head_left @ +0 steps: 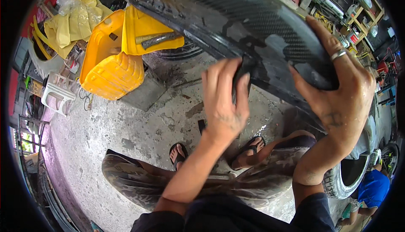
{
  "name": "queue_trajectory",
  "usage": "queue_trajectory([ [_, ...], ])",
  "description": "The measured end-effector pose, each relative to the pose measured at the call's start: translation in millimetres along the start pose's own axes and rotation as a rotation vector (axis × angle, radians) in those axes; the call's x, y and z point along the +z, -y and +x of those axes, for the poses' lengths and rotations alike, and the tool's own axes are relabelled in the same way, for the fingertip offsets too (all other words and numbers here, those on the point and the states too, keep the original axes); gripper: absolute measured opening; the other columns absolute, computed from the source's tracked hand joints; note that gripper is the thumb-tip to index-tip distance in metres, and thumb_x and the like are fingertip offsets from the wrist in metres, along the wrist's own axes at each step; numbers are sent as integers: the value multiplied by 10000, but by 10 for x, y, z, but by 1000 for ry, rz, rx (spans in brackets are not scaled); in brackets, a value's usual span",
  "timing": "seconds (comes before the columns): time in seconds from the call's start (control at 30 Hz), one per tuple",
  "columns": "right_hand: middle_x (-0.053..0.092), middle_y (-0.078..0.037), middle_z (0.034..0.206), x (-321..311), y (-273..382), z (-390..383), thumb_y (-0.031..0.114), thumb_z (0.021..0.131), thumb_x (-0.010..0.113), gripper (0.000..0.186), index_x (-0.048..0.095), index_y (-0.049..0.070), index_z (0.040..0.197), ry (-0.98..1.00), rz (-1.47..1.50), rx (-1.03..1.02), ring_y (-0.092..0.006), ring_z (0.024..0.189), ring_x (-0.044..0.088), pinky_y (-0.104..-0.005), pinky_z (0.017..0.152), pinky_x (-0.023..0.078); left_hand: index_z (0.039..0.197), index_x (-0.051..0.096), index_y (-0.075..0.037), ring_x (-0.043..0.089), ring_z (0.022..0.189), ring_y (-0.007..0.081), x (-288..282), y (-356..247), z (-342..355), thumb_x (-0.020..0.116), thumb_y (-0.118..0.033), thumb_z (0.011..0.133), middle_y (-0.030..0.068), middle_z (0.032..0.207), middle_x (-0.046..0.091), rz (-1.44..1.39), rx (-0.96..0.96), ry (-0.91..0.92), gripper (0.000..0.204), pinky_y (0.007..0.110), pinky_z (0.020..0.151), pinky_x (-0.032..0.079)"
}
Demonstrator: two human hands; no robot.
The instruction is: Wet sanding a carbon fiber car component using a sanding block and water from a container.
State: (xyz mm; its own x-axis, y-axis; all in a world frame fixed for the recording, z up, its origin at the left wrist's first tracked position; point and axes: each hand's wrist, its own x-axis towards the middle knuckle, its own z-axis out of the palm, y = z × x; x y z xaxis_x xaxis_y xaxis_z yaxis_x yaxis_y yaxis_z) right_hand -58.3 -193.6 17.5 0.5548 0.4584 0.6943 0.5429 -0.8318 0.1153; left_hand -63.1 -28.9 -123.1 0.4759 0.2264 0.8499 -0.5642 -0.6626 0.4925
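Note:
A long, curved black carbon-fibre panel (265,25) lies tilted across the upper middle, wet in places, with dull grey patches over its weave. My left hand (225,92), slightly blurred, pinches a thin black piece (241,78) that looks like sandpaper. It presses this against the panel's near lower edge. My right hand (344,75), with a ring on one finger, grips the panel's right end, its thumb on the near face and fingers over the far edge. Part of the black piece is hidden behind my left fingers.
At left, a yellow plastic bin (112,78) rests on a grey block (145,90), with a dark stick on its yellow flap. A white stool (59,92) stands beyond. A tyre (348,175) and a person in blue (374,187) are at lower right. Cluttered shelves line the upper right.

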Motion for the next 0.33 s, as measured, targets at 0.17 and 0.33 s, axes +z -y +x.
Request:
queue_trajectory([
  [0.17, 720, -115, 1073, -15, 38, -3, 130, 620, 825, 597, 683, 90, 1198, -12, 1, 21, -273, 917, 724, -337, 796, 572, 1168, 553, 56, 561, 1007, 324, 24, 7, -76, 609, 2, 891, 190, 1106, 561, -25, -100, -41, 287, 390, 911, 445],
  [0.33, 720, -130, 1078, 16, -13, 9, 143, 612, 830, 616, 686, 120, 1211, -56, -7, 16, -272, 941, 723, -337, 801, 576, 1200, 559, 12, 555, 1042, 320, 7, 143, 96, 635, -40, 898, 181, 1121, 564, 4, -92, -20, 316, 394, 934, 436],
])
